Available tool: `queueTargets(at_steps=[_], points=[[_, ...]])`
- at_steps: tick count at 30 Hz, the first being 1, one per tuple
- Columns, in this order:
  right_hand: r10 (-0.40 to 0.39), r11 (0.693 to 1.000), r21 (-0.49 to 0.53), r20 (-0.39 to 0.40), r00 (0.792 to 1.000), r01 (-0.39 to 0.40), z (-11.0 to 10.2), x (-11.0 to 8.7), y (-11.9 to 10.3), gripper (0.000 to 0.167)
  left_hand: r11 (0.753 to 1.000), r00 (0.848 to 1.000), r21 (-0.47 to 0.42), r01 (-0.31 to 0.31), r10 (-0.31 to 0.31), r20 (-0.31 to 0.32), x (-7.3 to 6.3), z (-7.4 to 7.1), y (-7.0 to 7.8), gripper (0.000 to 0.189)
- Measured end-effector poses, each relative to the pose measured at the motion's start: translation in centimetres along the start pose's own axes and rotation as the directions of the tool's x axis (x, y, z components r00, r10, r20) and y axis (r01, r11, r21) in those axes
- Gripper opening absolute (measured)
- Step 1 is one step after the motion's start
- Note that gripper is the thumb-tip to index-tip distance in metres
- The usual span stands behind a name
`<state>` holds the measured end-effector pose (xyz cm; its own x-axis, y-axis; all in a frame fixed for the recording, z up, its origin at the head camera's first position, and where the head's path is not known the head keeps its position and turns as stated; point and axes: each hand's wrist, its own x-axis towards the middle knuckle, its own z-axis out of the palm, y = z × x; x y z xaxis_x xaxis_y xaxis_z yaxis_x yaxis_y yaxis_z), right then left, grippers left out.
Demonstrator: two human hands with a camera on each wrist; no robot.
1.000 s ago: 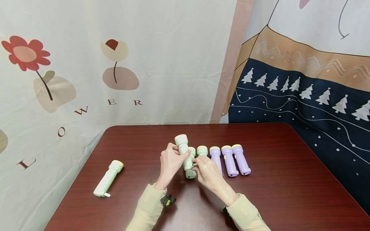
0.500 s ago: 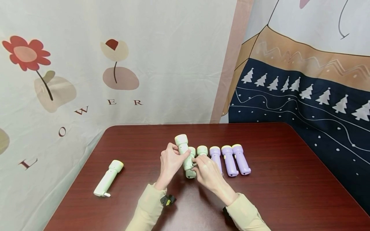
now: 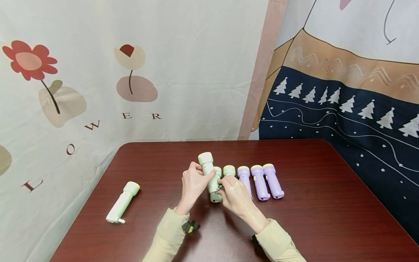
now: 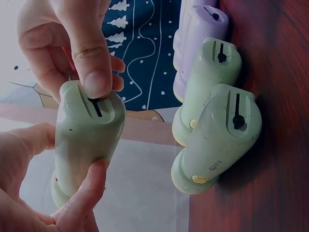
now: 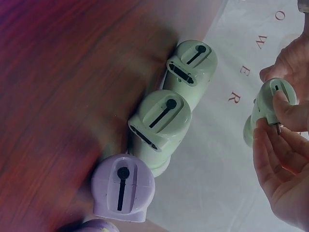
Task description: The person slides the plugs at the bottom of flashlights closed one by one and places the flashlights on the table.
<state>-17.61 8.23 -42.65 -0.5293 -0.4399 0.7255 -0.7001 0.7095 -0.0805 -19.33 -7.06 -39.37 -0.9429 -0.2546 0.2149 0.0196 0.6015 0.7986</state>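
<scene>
My left hand [image 3: 193, 185] grips a pale green flashlight [image 3: 207, 165] around its body, raised above the table with its head pointing away. My right hand [image 3: 237, 194] pinches the tail end of that flashlight. In the left wrist view, the right thumb [image 4: 96, 82] presses over the black slider slot on the tail. A bit of metal prong [image 5: 278, 128] shows between the right thumb and fingers in the right wrist view. Two more green flashlights, one partly beneath the held one [image 3: 216, 198] and one behind the right hand [image 3: 229, 170], lie close by.
Three purple flashlights [image 3: 260, 183] continue the row to the right. Alone at the left lies another green flashlight [image 3: 121, 205], a metal prong [image 3: 121, 221] sticking out at its tail. Everything lies on a dark red-brown table [image 3: 157, 156], with printed curtains [image 3: 196, 72] behind it.
Both hands stay in nearly the same place on the held flashlight. The light-coloured prong by the right fingertips shows less than a second ago.
</scene>
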Motion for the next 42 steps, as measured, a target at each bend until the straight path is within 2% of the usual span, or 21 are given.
queueTargets(at_steps=[42], points=[[-0.022, 0.999, -0.026, -0.032, 0.999, 0.021, 0.14, 0.18, -0.33, 0.035, 1.0, 1.0, -0.005, 0.024, -0.024, 0.001, -0.26, -0.07, 0.12, 0.042]])
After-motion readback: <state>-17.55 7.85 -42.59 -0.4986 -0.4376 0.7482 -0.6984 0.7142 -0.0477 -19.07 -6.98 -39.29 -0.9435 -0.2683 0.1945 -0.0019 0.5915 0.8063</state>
